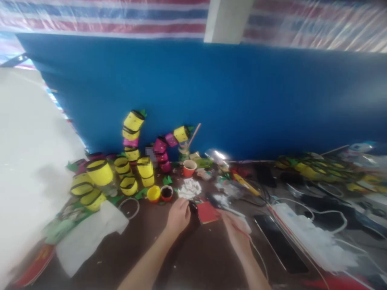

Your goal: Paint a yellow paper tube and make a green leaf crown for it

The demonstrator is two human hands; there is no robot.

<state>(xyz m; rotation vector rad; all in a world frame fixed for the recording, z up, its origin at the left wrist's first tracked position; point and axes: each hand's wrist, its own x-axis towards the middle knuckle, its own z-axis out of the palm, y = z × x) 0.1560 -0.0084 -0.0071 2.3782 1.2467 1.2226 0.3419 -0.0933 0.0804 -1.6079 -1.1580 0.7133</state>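
1. Hands apart — left hand (pixel 179 216) curled, right hand (pixel 235 228) by red square's (pixel 207 212) edge; blurred, can't tell grips.
2. Red square — between hands.
3. Phone (pixel 281 243) — right of right hand.

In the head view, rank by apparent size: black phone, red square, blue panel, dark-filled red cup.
1. Blue panel, by far
2. Black phone
3. Red square
4. Dark-filled red cup

A black phone (pixel 281 244) lies on the dark table (pixel 193 262). A big blue wall (pixel 196 96) is behind the phone. White wires (pixel 346 220) curl to its right. Far to its left lies a white sheet (pixel 90 237).
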